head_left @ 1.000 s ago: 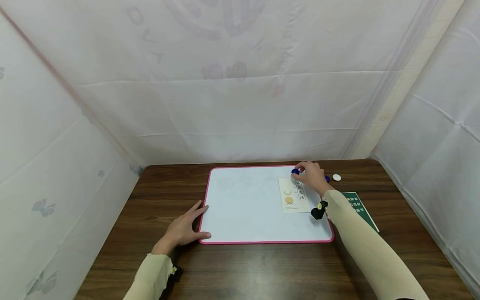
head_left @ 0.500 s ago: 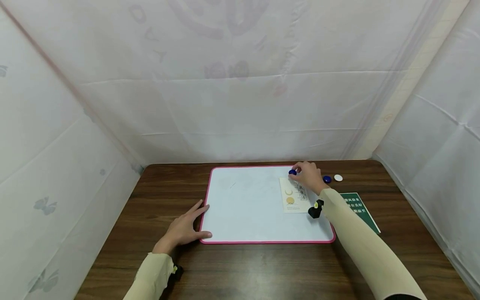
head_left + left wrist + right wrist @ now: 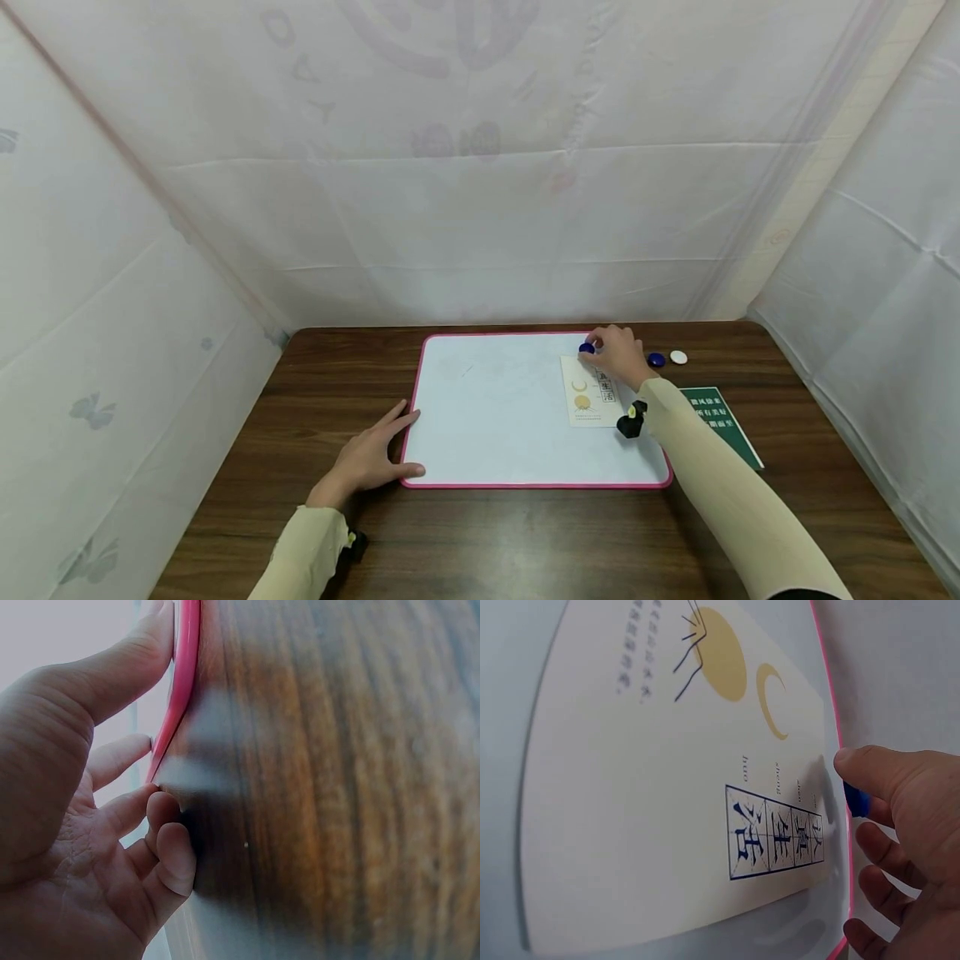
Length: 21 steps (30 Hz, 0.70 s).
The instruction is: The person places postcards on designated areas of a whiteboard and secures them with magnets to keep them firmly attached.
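Note:
A whiteboard [image 3: 487, 417] with a pink frame lies flat on the wooden table. My left hand [image 3: 363, 462] rests at its left edge, fingers spread, with the thumb on the lower left corner. In the left wrist view, the fingertips touch the pink rim [image 3: 184, 682]. Over the board's upper right, my right hand [image 3: 621, 354] pinches a round blue magnet [image 3: 587, 347] between thumb and forefinger. Just below it is a cream card [image 3: 592, 410] printed with a yellow circle, a crescent and boxed characters. The right wrist view shows the magnet [image 3: 856, 801] near the card's top edge, partly hidden by the thumb.
Right of the board, another blue disc [image 3: 656, 360] and a white disc [image 3: 678, 357] lie on the table. A green card [image 3: 720, 421] with white characters lies below them, partly covered by the right sleeve. Pale fabric hangs behind and on both sides.
The right hand has shifted slightly left with the magnet, then slightly nearer the card's top edge. The blue disc on the table has come fully into view. The left hand stays in place.

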Available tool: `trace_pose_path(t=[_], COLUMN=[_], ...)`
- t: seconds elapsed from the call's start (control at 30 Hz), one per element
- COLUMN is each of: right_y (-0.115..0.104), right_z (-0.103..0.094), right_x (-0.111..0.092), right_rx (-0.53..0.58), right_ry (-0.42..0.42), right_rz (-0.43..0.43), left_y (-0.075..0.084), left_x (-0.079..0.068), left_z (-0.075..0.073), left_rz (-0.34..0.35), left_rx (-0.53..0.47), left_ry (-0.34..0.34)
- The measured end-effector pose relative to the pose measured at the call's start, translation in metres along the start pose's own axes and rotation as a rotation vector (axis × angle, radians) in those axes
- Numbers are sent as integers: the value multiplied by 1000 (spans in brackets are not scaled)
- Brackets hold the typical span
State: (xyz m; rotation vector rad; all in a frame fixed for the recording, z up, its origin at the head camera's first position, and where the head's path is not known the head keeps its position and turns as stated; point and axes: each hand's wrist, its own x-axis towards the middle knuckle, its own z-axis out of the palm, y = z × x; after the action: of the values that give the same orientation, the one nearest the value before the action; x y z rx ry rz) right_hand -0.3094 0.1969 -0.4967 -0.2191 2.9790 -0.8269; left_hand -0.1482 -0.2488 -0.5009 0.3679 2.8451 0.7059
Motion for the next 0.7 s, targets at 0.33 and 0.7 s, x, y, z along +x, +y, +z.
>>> trace_pose_path(t=[0.33, 0.7], right_y=[-1, 0], right_z=[0, 0], right_x=[-2, -2], right_rx=[-41, -49], right_ry=[-7, -13], right_rz=[-31, -37], left_y=[-1, 0], left_x=[1, 0], left_z=[1, 1], left_rz=[-8, -9], left_rx=[8, 5], left_ry=[-1, 0])
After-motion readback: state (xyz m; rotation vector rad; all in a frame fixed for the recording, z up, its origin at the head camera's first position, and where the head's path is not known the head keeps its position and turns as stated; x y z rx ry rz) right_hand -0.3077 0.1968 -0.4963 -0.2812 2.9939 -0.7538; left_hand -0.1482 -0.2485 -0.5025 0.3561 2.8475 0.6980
